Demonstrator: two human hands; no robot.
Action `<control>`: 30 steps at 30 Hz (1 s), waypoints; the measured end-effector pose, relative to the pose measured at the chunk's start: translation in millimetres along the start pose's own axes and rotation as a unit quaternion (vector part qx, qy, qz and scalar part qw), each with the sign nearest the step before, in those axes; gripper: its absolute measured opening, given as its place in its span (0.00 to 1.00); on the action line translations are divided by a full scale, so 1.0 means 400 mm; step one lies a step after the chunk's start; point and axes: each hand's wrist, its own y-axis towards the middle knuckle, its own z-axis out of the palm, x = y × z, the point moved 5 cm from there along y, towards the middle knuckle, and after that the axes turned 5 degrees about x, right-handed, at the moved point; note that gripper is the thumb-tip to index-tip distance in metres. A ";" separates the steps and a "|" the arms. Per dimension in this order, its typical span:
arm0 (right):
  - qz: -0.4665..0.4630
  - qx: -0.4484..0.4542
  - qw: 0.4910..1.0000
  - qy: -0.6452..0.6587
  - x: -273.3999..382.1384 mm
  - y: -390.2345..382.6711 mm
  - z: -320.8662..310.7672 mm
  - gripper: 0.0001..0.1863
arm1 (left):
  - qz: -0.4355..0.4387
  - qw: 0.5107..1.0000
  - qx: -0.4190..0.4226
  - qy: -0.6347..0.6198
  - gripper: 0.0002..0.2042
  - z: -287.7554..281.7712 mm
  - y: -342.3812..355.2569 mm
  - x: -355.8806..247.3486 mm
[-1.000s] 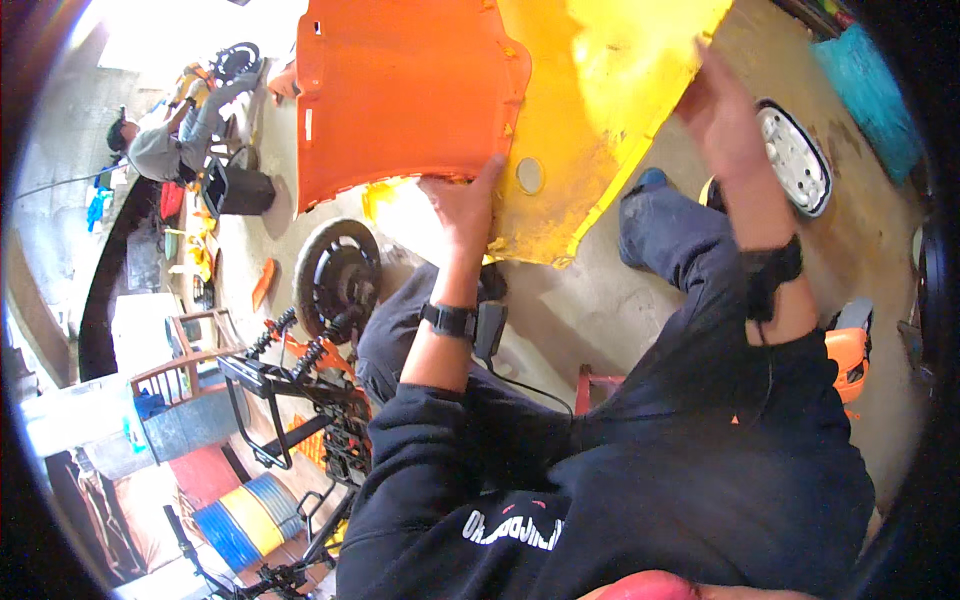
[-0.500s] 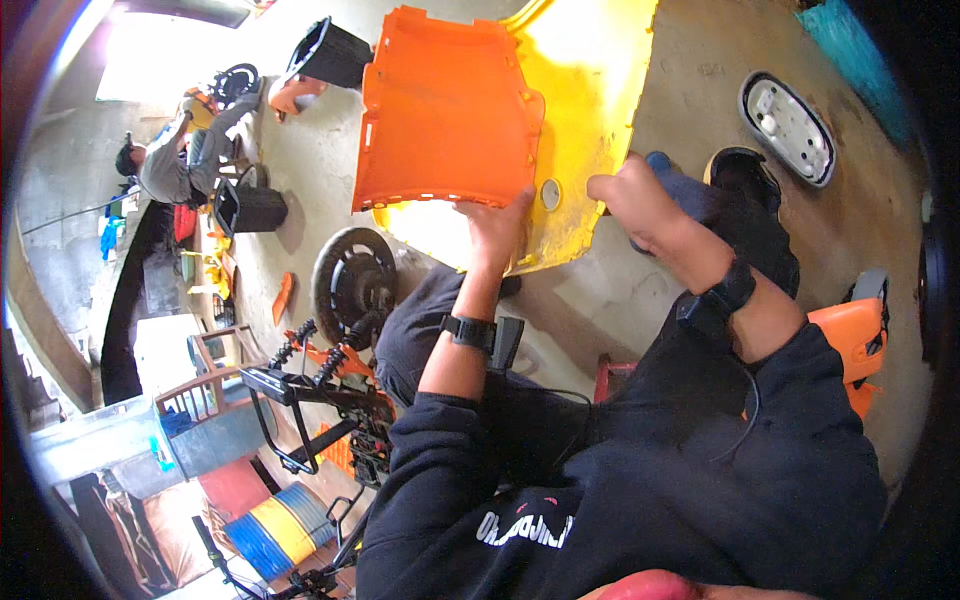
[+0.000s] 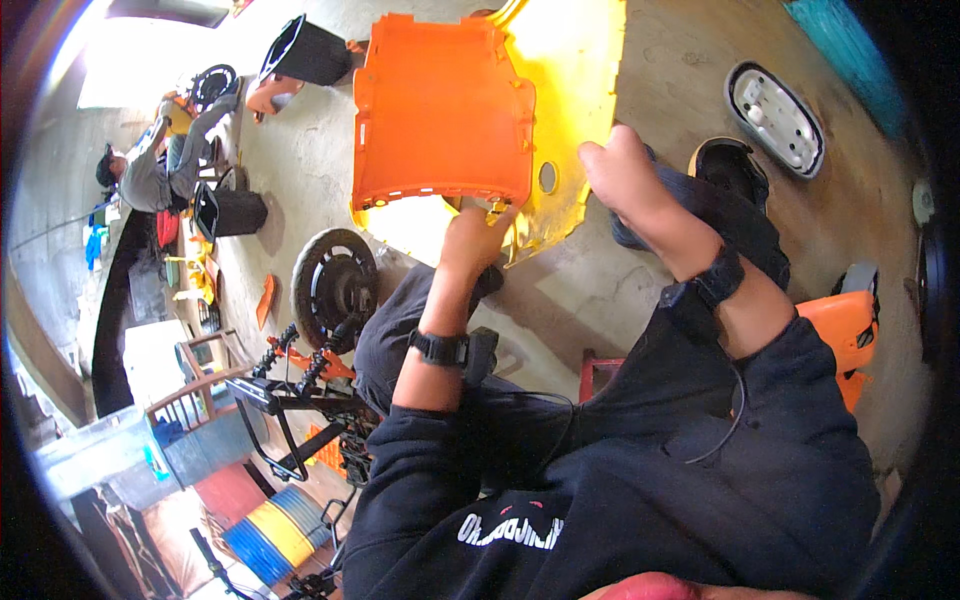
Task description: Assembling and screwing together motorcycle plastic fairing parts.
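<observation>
An orange plastic panel (image 3: 440,110) overlaps a larger yellow plastic panel (image 3: 560,100) with a round hole. My left hand (image 3: 478,235) grips the lower edges where the two panels meet, its fingertips partly hidden by them. My right hand (image 3: 620,170) is closed at the right edge of the yellow panel, near the hole, its fingertips mostly out of sight behind the hand. Both panels are held out over my bent legs.
Around me lie a black wheel (image 3: 335,290), a motorbike frame (image 3: 300,400), two black bins (image 3: 310,50), a white oval part (image 3: 775,115), orange body parts (image 3: 835,330) and a teal sheet (image 3: 840,55). A co-worker (image 3: 160,170) handles parts at the back left.
The panels have shifted and look smaller, uncovering a bin behind them. My right hand has moved down and left along the yellow edge; my left hand has dropped below the orange edge.
</observation>
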 end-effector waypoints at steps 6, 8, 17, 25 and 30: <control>-0.051 0.027 0.997 -0.056 0.019 -0.048 0.023 0.13 | 0.256 0.903 -0.346 -0.018 0.14 -0.233 -0.054 -0.245; -0.050 0.040 0.997 -0.053 0.008 -0.086 0.029 0.15 | 0.221 0.919 -0.326 0.018 0.17 -0.181 -0.017 -0.242; -0.006 0.112 0.975 -0.191 0.029 -0.160 0.083 0.13 | 0.028 0.939 -0.327 0.104 0.31 -0.106 0.001 -0.195; 0.008 0.158 0.979 -0.132 0.005 -0.177 0.065 0.13 | 0.042 0.960 -0.269 0.068 0.27 -0.071 0.001 -0.180; 0.000 0.141 0.984 -0.111 -0.006 -0.185 0.072 0.14 | 0.054 0.964 -0.256 0.042 0.26 -0.019 -0.007 -0.152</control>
